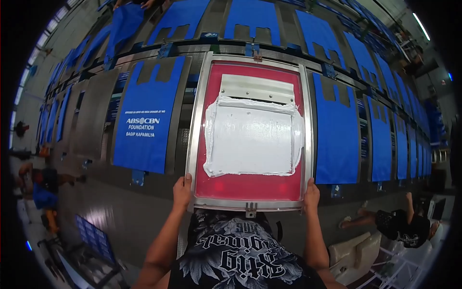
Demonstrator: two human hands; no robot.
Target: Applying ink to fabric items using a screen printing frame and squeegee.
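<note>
Work looks partway along, we'd judge. Done: the blue bag just left of the frame carries white lettering, and white ink is spread thick over the red screen. Left: the plain bag just right of the frame has no print showing, nor do the clear ones beyond it. Under the frame we can't see, so no call on whether a bag there is printed.

Frame sits between those two bags, its near end jutting past the bench edge toward the wearer. Resting or slightly lifted, we can't say. Left hand pinches the frame's near left corner, right hand the near right corner; thumbs show, fingers underneath mostly hidden.

Count: two hands on the frame, one frame, one screen, one ink patch, one squeegee lying along the ink's far edge. Lettered bags: one we can make out. Plain bags along the bench's near edge, right of the frame: two clear, then several too squeezed to count. Far row: four laid flat and clear, more toward both ends, uncounted. Co-workers: one at left, one at right, plus a hand at the top rim.
</note>
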